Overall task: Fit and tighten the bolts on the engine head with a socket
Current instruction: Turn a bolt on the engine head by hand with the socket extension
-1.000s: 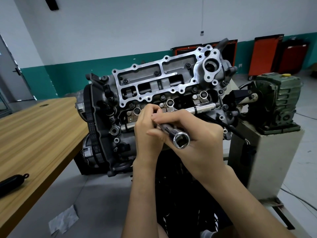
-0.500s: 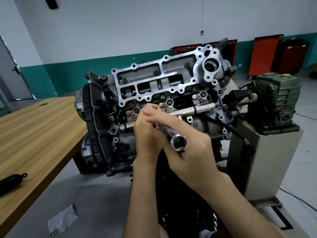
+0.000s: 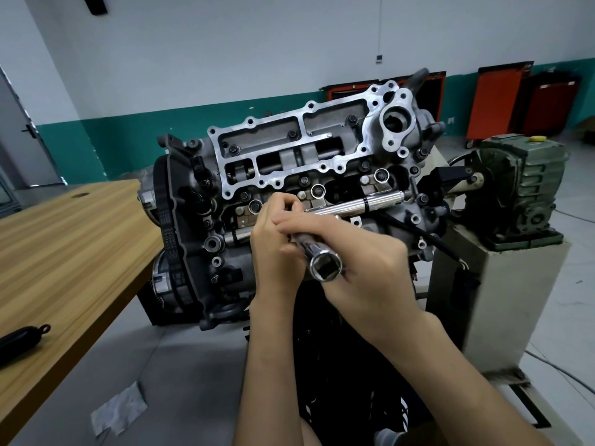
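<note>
Socket (image 3: 324, 264), gripped by right hand (image 3: 373, 265), meets engine head (image 3: 325, 162); left hand (image 3: 273, 255) curled, hold unclear.

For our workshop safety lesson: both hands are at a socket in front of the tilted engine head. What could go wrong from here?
1. The left hand curls where the far tip of the socket is hidden, so a slip may nip it.
2. The engine head has open cavities just beyond the hands; anything dropped could vanish inside.
3. The right hand holds the socket slanted, which may start a thread crooked.
</note>
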